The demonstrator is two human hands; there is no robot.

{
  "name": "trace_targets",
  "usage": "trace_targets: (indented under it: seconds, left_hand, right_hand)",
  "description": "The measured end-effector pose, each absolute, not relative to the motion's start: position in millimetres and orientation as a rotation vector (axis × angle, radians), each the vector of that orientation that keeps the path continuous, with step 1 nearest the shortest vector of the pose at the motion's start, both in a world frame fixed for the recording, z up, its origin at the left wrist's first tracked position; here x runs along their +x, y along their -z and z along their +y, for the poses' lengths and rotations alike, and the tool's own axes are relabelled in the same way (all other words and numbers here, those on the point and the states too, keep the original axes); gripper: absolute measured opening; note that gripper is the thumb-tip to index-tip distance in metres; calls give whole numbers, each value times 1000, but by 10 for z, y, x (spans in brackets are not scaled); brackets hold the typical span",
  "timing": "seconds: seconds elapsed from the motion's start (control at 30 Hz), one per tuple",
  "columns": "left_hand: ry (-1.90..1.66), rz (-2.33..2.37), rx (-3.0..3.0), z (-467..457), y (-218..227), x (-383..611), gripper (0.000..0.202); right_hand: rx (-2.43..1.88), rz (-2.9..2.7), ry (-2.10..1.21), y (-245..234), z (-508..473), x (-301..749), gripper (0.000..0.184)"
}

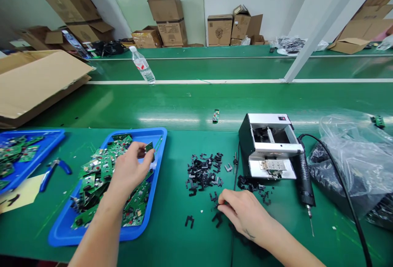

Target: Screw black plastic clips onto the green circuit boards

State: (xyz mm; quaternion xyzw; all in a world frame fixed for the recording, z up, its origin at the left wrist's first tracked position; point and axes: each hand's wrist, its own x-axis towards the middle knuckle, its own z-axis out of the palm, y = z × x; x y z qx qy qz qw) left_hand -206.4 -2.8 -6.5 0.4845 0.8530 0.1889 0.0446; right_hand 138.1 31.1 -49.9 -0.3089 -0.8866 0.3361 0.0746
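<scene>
My left hand [130, 168] reaches over a blue tray [159, 136] heaped with small green circuit boards [101, 173] and pinches one small circuit board [149, 147] between thumb and fingers. My right hand [244, 211] rests low on the green table with its fingers curled onto small black plastic clips [217, 217]. What sits inside those fingers is hidden. A loose pile of the same black clips [203, 172] lies just beyond it.
A grey and white fixture machine [268, 146] stands right of the clips, with an electric screwdriver [305, 183] and its cable beside it. A plastic bag of black parts [356, 164] lies far right. A second blue tray [46, 136], blue pliers [53, 170], a water bottle [143, 65] and cardboard boxes surround the green belt.
</scene>
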Motion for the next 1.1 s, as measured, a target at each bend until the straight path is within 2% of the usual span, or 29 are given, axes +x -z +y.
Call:
trace_targets:
  seconds: [0.07, 0.17, 0.3, 0.4, 0.53, 0.77, 1.1]
  left_hand:
    - [-753, 2366, 1466, 58, -12, -1812, 35]
    - [-804, 1903, 1479, 182, -70, -1411, 35]
    - [-665, 1389, 1386, 319, -55, -943, 34]
    - [-524, 1222, 1398, 385, -53, -693, 30]
    - [-435, 1119, 1409, 427, -67, -512, 25]
    - [-384, 1148, 1457, 395, -51, -411, 15]
    - [-413, 1181, 1662, 340, 10, -370, 13]
  right_hand:
    - [-916, -2582, -1105, 394, 362, 1424, 8]
    - [-944, -2406, -1279, 276, 449, 1532, 10]
    - [-1000, -2003, -1637, 250, 539, 1758, 15]
    - [-1009, -1765, -1722, 306, 556, 1916, 17]
    - [-1092, -1593, -1666, 392, 533, 2014, 23]
    - [-1094, -1647, -1602, 418, 522, 2023, 23]
    - [-966, -1434, -1813, 381, 481, 2020, 25]
